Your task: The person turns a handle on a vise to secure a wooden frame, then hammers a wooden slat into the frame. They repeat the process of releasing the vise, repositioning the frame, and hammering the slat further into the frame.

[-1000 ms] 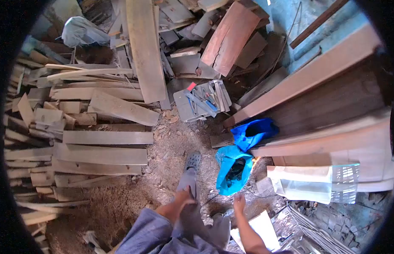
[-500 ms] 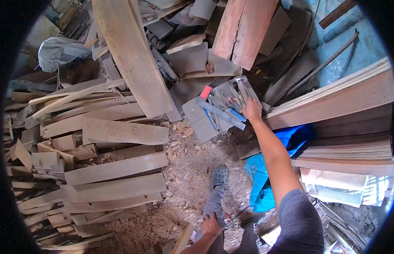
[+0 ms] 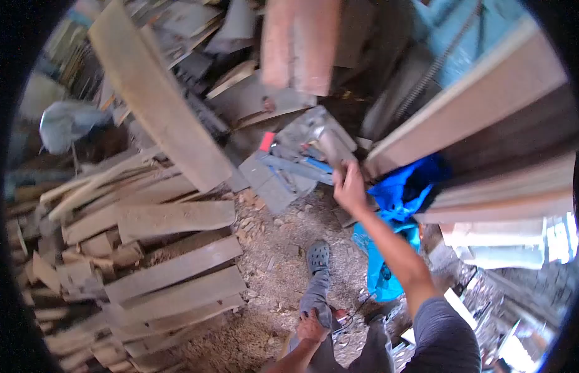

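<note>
My right hand is stretched forward and closed around the end of a long grey metal tool, lifted from a grey tool pile that holds blue-handled tools and a red piece. My left hand rests on my left knee, fingers bent over the grey trouser leg. My foot in a grey clog stands on sawdust-covered ground. The picture is blurred by motion.
Stacked planks fill the left side. A long board leans over the heap. Reddish slabs stand at the back. Large boards lean on the right, with blue plastic bags at their foot.
My right hand has pulled back from the tool pile toward me, gripping the metal tool. The view has swung and blurred. The left hand stays on the knee.
</note>
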The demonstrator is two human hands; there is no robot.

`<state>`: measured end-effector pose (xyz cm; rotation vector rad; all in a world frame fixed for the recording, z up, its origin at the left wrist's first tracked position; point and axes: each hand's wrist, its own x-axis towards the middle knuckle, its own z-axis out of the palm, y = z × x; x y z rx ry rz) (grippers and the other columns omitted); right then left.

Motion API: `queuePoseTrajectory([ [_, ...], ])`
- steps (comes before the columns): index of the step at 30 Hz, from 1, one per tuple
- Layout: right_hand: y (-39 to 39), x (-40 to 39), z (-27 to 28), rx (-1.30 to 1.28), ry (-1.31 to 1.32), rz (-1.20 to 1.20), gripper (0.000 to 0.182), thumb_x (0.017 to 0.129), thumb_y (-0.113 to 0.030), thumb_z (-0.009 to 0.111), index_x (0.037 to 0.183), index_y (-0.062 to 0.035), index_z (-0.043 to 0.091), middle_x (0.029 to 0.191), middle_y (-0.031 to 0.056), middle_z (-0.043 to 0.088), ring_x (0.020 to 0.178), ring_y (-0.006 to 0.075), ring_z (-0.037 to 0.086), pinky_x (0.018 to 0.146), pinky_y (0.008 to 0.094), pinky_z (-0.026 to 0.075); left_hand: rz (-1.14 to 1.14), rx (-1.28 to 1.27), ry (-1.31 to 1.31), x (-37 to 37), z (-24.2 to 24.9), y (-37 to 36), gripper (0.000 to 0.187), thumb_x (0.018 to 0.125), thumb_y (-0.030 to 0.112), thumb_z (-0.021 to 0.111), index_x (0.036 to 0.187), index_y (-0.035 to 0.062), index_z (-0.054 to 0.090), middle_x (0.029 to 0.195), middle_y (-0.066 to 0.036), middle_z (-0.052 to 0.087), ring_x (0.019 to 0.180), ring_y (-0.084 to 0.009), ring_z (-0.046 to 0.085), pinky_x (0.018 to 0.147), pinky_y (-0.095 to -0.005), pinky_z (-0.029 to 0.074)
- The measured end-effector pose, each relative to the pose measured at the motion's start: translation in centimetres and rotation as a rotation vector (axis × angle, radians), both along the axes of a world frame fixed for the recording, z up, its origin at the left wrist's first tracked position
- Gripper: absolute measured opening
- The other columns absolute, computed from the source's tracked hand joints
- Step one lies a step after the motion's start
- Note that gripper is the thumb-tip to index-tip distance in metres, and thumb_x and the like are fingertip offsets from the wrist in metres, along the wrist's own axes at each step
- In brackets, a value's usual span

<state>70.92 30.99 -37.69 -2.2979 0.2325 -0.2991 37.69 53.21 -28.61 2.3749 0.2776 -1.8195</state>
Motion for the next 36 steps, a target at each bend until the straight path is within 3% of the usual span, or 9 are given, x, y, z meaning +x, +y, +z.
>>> queuePoseTrajectory([
  [3,1.5,-14.0,2.7,0.219,0.128,-0.135,0.052,0.087,-0.032,0.059,0.12,0.0049,0.044,0.099,0.0296,0.06,0.086,0.0443,0.062,0.074,0.0511,0.049,-0.162,0.008,-0.149,-1.3,-0.8,-0.3,0.092,0.063,0.043,0.079,0.141,0.0168,0.039,0.135,-0.019,0.047,0.123,-0.0359,0.05,0.099,-0.0458,0.046],
  [5,1.1,-23.8,5.6,0.327,0.628,0.0,0.065,0.088,-0.039,0.057,0.128,0.0095,0.039,0.098,0.0315,0.059,0.084,0.0445,0.061,0.073,0.0511,0.049,-0.251,0.097,-0.12,-1.0,-1.1,-1.3,0.099,0.061,0.049,0.081,0.144,0.0163,0.037,0.136,-0.02,0.048,0.118,-0.0355,0.055,0.098,-0.0426,0.048],
  [7,3.6,-35.6,5.5,0.038,0.591,-0.217,0.054,0.09,-0.034,0.057,0.121,0.0078,0.044,0.096,0.0296,0.059,0.085,0.0452,0.061,0.073,0.0511,0.048,-0.475,0.105,-0.043,-1.1,-1.8,-2.1,0.108,0.057,0.054,0.083,0.145,0.0141,0.035,0.134,-0.019,0.05,0.112,-0.0357,0.059,0.095,-0.0402,0.05],
  [9,0.8,-44.1,6.4,0.544,0.691,-0.191,0.048,0.09,-0.03,0.058,0.122,0.003,0.045,0.096,0.0283,0.059,0.086,0.0448,0.061,0.075,0.0499,0.048,-0.467,0.103,-0.209,-3.5,-4.7,-0.3,0.11,0.055,0.052,0.085,0.144,0.0108,0.036,0.136,-0.02,0.047,0.118,-0.0354,0.055,0.098,-0.0419,0.048],
  [14,-2.9,-65.3,8.6,0.68,0.673,-0.696,0.03,0.083,-0.02,0.063,0.106,-0.0035,0.051,0.079,0.0208,0.06,0.075,0.0422,0.063,0.066,0.0486,0.049,-0.744,0.072,-0.256,-5.2,-3.1,-4.9,0.105,0.056,0.043,0.087,0.143,0.0085,0.038,0.139,-0.022,0.043,0.126,-0.0372,0.046,0.103,-0.0438,0.043],
  [25,-11.9,-95.7,13.4,0.98,0.652,-1.685,0.052,0.086,-0.034,0.064,0.122,0.0001,0.048,0.102,0.0265,0.064,0.096,0.0367,0.064,0.085,0.0435,0.049,-1.503,-0.132,0.051,-22.6,1.2,-23.1,0.071,0.085,0.057,0.057,0.144,0.02,0.043,0.156,-0.019,0.021,0.143,-0.0434,0.017,0.117,-0.0492,0.016],
  [29,-9.8,-103.3,8.9,1.024,0.589,-1.807,0.047,0.095,-0.036,0.054,0.127,-0.0025,0.044,0.076,0.0092,0.057,0.06,0.0201,0.057,0.052,0.0362,0.048,-1.406,-0.428,0.047,-34.5,7.4,-34.7,0.067,0.086,0.06,0.053,0.139,0.0195,0.049,0.138,-0.017,0.052,0.137,-0.0422,0.033,0.116,-0.054,0.012],
  [31,-7.2,-105.5,5.1,1.02,0.386,-1.948,0.036,0.099,-0.033,0.049,0.121,-0.0044,0.047,0.067,0.0011,0.048,0.049,0.0107,0.045,0.041,0.0277,0.039,-1.182,-0.65,-0.038,-39.2,9.1,-38.1,0.059,0.088,0.05,0.06,0.133,0.0132,0.054,0.122,-0.015,0.063,0.119,-0.0321,0.055,0.109,-0.0486,0.03],
  [36,-10.9,-105.8,9.9,1.396,0.333,-1.958,0.029,0.1,-0.032,0.048,0.109,-0.0058,0.055,0.064,-0.0005,0.048,0.048,0.0091,0.044,0.041,0.0263,0.039,-0.861,-0.723,0.261,-43.5,7.7,-43.9,0.049,0.088,0.031,0.067,0.128,0.0049,0.055,0.112,-0.011,0.064,0.091,-0.0179,0.061,0.085,-0.0328,0.047],
])
